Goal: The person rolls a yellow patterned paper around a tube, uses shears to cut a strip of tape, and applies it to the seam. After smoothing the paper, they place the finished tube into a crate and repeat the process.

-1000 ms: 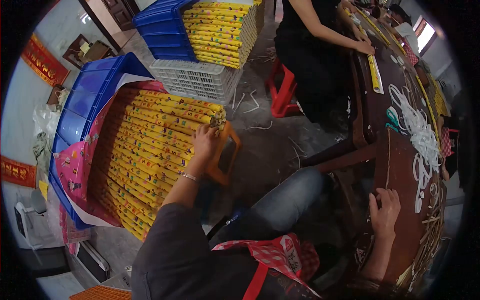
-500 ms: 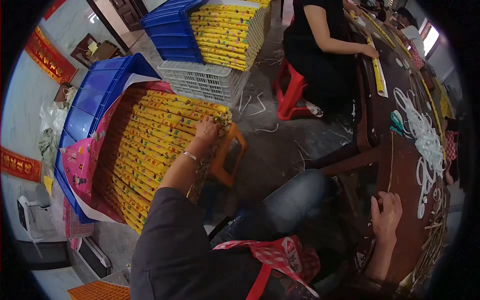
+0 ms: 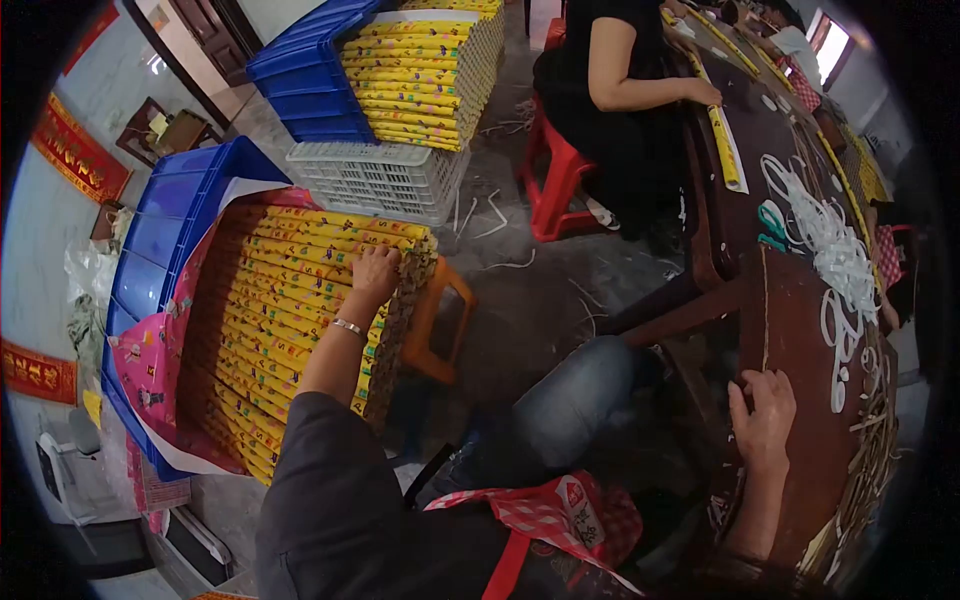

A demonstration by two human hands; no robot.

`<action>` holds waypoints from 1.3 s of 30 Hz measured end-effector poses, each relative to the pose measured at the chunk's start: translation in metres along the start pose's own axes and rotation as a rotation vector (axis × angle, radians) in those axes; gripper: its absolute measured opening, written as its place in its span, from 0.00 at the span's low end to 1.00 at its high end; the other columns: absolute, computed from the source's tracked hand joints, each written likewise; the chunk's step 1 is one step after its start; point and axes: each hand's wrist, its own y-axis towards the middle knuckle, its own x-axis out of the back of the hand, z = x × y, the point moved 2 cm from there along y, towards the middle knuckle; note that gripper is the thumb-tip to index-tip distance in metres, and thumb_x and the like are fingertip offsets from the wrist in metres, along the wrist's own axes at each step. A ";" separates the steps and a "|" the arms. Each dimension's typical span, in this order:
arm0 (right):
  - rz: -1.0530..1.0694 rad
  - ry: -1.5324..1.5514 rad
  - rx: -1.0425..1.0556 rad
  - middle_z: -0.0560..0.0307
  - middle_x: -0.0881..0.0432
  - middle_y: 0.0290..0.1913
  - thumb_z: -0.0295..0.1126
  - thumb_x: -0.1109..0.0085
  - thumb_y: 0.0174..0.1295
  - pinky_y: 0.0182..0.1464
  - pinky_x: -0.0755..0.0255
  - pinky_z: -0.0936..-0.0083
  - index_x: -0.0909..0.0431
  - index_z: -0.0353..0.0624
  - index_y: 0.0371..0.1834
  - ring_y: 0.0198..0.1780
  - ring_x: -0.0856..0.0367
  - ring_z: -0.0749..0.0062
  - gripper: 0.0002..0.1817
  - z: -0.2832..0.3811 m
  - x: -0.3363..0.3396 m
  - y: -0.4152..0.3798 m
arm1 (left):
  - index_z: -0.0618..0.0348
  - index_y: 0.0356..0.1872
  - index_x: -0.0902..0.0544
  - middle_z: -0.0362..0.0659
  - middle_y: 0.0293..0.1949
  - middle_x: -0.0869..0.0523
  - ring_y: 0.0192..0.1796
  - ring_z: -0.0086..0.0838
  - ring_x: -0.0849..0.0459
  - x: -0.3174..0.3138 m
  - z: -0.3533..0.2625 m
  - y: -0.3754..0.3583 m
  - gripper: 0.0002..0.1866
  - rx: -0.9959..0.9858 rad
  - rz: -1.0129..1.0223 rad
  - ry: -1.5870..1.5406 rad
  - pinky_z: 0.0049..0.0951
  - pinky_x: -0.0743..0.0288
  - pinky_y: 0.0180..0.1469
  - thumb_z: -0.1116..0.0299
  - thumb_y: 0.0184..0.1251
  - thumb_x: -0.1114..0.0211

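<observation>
My left hand, with a bracelet at the wrist, rests on the stack of yellow patterned tubes near its upper right end. Its fingers are bent over the tubes, and whether they grip one is hidden. The tubes lie in a tilted blue crate lined with pink and white sheet. On the right, my right hand lies on the dark red-brown table, thumb and fingers apart, holding nothing. A thin cord-like line runs along the table just above its fingers.
An orange stool stands beside the stack. Behind are another blue crate of tubes on a white basket and a red stool with a co-worker. White strips and teal-handled scissors lie on the table.
The view has shifted slightly. My left hand has moved a little away from the tube ends, back along the stack. My right hand remains on the table with its fingers apart.
</observation>
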 end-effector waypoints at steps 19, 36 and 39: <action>-0.171 0.159 0.045 0.51 0.29 0.56 0.31 0.49 0.73 0.55 0.26 0.55 0.26 0.46 0.54 0.58 0.30 0.53 0.10 -0.064 -0.017 0.029 | 0.62 0.47 0.17 0.56 0.48 0.17 0.52 0.52 0.19 0.014 0.044 0.028 0.13 0.196 -0.101 -0.503 0.47 0.25 0.54 0.72 0.62 0.42; -0.067 -0.070 0.187 0.47 0.35 0.67 0.29 0.52 0.74 0.70 0.31 0.49 0.30 0.45 0.62 0.72 0.39 0.45 0.15 -0.103 -0.017 0.098 | 0.61 0.42 0.17 0.53 0.45 0.17 0.50 0.51 0.20 0.011 0.027 0.076 0.12 0.123 -0.329 -0.424 0.44 0.26 0.54 0.63 0.71 0.43; -0.067 -0.049 0.213 0.46 0.33 0.66 0.28 0.53 0.74 0.70 0.31 0.48 0.30 0.45 0.62 0.72 0.38 0.44 0.15 -0.105 -0.020 0.114 | 0.63 0.45 0.18 0.55 0.46 0.19 0.53 0.51 0.22 -0.003 0.039 0.049 0.15 0.138 -0.561 -0.313 0.43 0.26 0.55 0.60 0.74 0.43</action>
